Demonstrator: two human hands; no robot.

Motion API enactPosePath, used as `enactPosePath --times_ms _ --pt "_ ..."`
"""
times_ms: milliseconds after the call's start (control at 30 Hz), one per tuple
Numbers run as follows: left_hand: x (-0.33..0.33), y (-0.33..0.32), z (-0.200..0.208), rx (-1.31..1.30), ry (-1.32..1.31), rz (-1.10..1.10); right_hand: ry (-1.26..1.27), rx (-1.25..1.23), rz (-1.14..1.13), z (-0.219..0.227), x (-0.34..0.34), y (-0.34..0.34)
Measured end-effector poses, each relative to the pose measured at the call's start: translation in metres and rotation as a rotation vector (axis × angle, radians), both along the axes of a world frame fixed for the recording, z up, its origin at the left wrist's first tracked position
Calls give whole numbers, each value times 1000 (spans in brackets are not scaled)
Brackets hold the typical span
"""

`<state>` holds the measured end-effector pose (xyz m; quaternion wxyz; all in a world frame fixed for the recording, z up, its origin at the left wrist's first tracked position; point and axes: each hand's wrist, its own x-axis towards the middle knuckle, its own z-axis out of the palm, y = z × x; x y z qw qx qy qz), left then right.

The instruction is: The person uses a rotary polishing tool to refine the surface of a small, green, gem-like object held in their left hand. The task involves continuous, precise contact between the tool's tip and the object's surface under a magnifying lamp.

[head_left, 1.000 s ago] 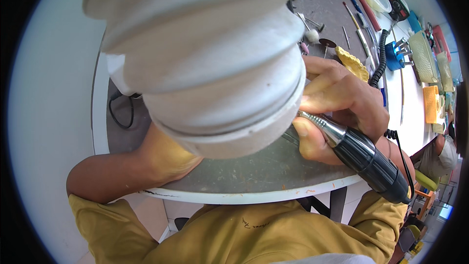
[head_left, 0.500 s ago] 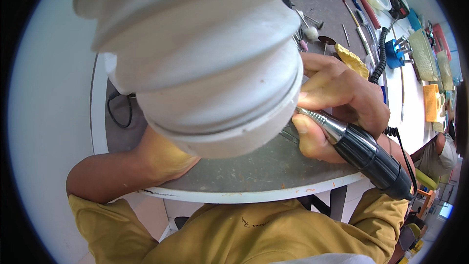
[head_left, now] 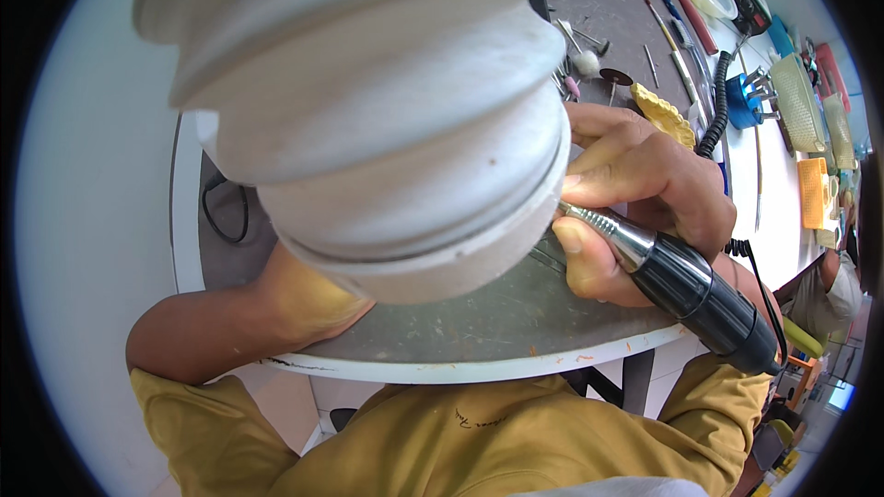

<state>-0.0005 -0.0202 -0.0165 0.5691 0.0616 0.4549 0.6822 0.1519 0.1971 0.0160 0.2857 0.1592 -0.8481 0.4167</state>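
Handpiece [head_left: 683, 285] clamped in the curled right hand [head_left: 656, 177]; left hand [head_left: 322, 294] mostly behind white hose [head_left: 396, 138], grip impossible to tell.

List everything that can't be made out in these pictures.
Left hand: in the head view, the white ribbed hose hides its fingers and any grip.
Handpiece: front tip hidden behind the hose, head view.
Hose: upper end cut off by the head view's top edge.

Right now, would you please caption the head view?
Right grip holds black handpiece, its tip hidden by a ribbed white hose.
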Motion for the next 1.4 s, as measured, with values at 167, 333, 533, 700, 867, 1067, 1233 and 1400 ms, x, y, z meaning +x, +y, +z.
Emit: enactPosePath --times_ms 167,333,533,700,867,1067,1233,1400 --pt "-1 0 -1 1 1 -8 -32 -7 -10 -2 2 0" --pt "0 1 1 2 4 -12 -31 11 -19 0 2 1" --pt "0 1 0 5 7 -17 -34 11 2 1 2 1" --pt "0 1 1 7 12 -18 -44 -20 0 -1 3 0" --pt "0 2 1 8 17 -20 -70 -28 -16 2 4 -1" --pt "1 2 2 12 20 -24 -143 -149 -38 5 7 -2" --pt "1 3 2 17 21 -32 -154 -165 -14 4 8 0" --pt "1 3 3 19 23 -33 -156 -157 4 4 6 1"
